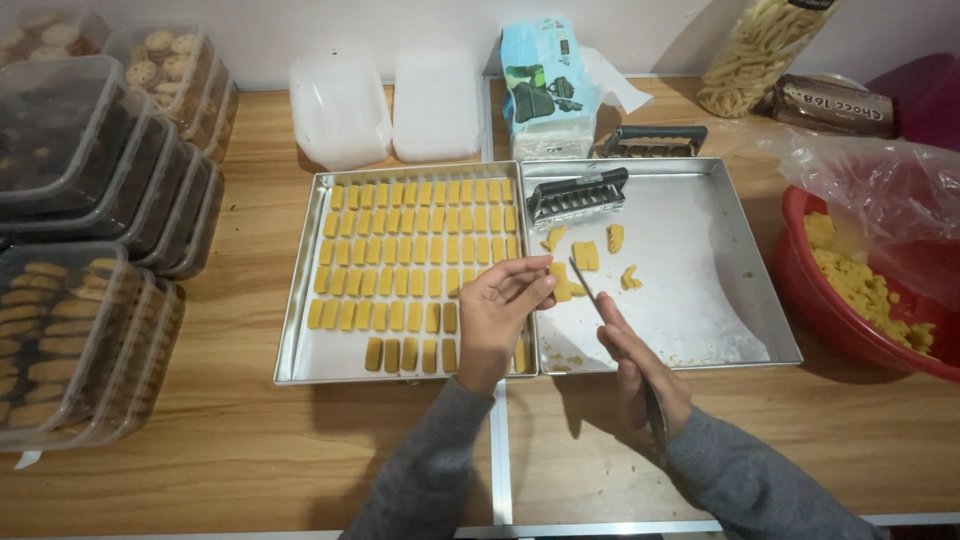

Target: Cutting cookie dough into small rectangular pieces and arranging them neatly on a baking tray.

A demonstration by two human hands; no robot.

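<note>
Dough piece (560, 281) pinched in left hand (497, 318) fingers; right hand (640, 360) fingers clamped on knife (600, 300).

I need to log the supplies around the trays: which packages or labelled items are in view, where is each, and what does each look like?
Light blue packet: back edge, behind the trays, upright, dark pictures, torn white flap.
Clear bag of pale pasta-like sticks: back right, leaning, dark label on top.
Brown wrapped bar: back right, flat, pale lettering.
Clear lidded tubs of biscuits: left edge, stacked.
Two white plastic tubs: back centre.
</note>
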